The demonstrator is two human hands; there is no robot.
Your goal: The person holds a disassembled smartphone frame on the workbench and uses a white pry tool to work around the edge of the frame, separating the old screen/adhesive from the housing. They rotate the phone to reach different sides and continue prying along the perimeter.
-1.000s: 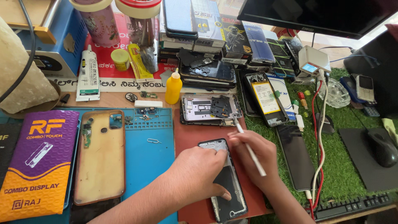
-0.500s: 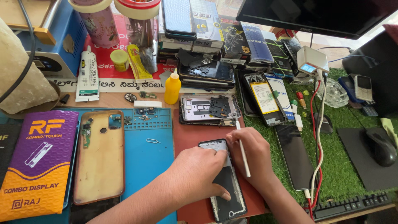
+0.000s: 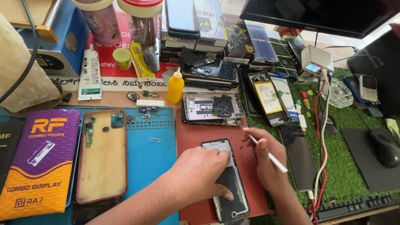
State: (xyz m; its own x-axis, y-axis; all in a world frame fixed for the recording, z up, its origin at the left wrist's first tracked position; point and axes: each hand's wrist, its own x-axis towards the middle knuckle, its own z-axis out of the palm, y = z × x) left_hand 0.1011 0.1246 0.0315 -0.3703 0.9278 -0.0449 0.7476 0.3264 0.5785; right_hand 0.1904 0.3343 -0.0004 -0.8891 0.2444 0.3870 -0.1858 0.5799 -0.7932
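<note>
The opened phone frame (image 3: 228, 183) lies face-up on the red mat (image 3: 200, 133), low in the middle of the view, its long axis running from about 12 to 6 o'clock. The left hand (image 3: 198, 177) rests on it from 9 o'clock, palm down, its fingers (image 3: 221, 155) spread narrowly across the upper half of the frame and the thumb pressing the lower half, so the frame is pinned to the mat rather than lifted. Just at 3 o'clock of the frame, the right hand (image 3: 266, 160) has its fingers closed around a thin white tool (image 3: 266, 151), held like a pen; the tool slants from 10 to 4 o'clock and its tip stands clear of the frame, near the mat's upper right part.

At 12 o'clock of the frame, a second stripped phone body (image 3: 212, 109) lies across the mat's top edge with a dark plate on it. At 11 o'clock stands a small yellow squeeze bottle (image 3: 175, 87). At 9 o'clock, on the blue work mat (image 3: 148, 158), lies a tan phone back cover (image 3: 102, 154), and beyond it a purple and orange display package (image 3: 39, 166). At 3 o'clock, past the right hand, a dark glass panel (image 3: 298, 156) lies on green artificial turf (image 3: 346, 175), with red and white cables (image 3: 321, 137) running beside it. At 1 o'clock lies an open phone showing its battery (image 3: 266, 98). A black mouse (image 3: 385, 146) sits at the far right, and stacked boxes (image 3: 216, 25) line the table's far edge.
</note>
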